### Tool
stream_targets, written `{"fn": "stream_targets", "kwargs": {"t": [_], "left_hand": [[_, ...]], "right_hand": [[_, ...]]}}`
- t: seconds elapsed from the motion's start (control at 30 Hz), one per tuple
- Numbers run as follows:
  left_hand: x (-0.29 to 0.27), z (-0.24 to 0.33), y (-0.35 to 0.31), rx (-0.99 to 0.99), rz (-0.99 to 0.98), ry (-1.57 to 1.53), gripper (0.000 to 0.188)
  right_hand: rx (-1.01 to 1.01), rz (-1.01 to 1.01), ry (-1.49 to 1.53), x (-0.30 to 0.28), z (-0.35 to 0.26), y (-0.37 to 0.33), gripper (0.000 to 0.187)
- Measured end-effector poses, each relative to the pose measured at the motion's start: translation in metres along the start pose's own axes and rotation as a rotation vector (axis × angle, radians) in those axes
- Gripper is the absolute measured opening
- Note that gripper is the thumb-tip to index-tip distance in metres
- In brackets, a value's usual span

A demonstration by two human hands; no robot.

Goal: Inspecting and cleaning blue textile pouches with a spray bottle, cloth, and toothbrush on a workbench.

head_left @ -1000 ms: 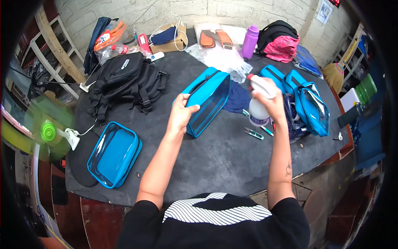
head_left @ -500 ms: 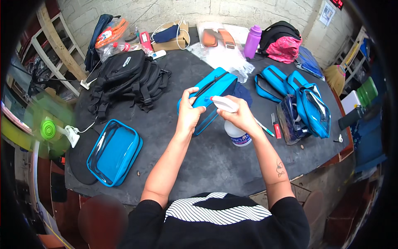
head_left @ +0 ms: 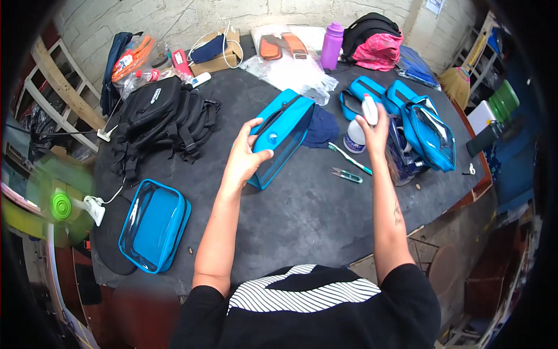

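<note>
My left hand [head_left: 241, 156] grips the near end of a blue zippered pouch [head_left: 290, 119] with clear panels, which stands on its side on the dark table. On the pouch's upper face, beside the black zipper, is a small shiny, wet-looking spot [head_left: 272, 138]. To the right, my right hand [head_left: 376, 129] is closed round the neck of a white spray bottle [head_left: 354, 139], apart from the pouch. A dark navy cloth [head_left: 324, 127] lies between pouch and bottle. Nearer me are a green-and-white toothbrush [head_left: 347, 157] and green-handled thread snips [head_left: 347, 175].
Another blue clear-topped pouch [head_left: 154, 224] lies at the left, near a spinning green fan [head_left: 61, 203]. A black backpack [head_left: 160, 119] sits behind it. More blue pouches [head_left: 427, 131] are stacked at the right. A purple bottle [head_left: 331, 46] and plastic-wrapped brown items [head_left: 282, 46] stand farther back.
My right hand has moved the spray bottle from over the pouch to the right. The toothbrush and snips have come into sight. My left hand still holds the pouch.
</note>
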State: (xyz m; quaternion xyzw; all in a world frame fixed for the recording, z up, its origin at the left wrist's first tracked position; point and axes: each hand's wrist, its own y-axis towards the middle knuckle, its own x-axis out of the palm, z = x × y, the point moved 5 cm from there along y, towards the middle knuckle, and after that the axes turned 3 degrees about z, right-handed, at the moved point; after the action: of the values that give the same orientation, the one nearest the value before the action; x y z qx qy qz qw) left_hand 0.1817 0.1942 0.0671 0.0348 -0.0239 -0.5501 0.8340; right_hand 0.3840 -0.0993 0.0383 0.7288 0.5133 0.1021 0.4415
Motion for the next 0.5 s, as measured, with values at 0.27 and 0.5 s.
{"fn": "stream_targets", "kwargs": {"t": [0.27, 0.5], "left_hand": [[0.007, -0.006, -0.019, -0.099, 0.017, -0.290, 0.071], [0.012, -0.008, -0.035, -0.170, -0.030, -0.564, 0.081]], "right_hand": [[-0.163, -0.318, -0.525, -0.011, -0.003, -0.115, 0.028], [0.167, -0.349, -0.011, -0.021, -0.064, -0.068, 0.027]]}}
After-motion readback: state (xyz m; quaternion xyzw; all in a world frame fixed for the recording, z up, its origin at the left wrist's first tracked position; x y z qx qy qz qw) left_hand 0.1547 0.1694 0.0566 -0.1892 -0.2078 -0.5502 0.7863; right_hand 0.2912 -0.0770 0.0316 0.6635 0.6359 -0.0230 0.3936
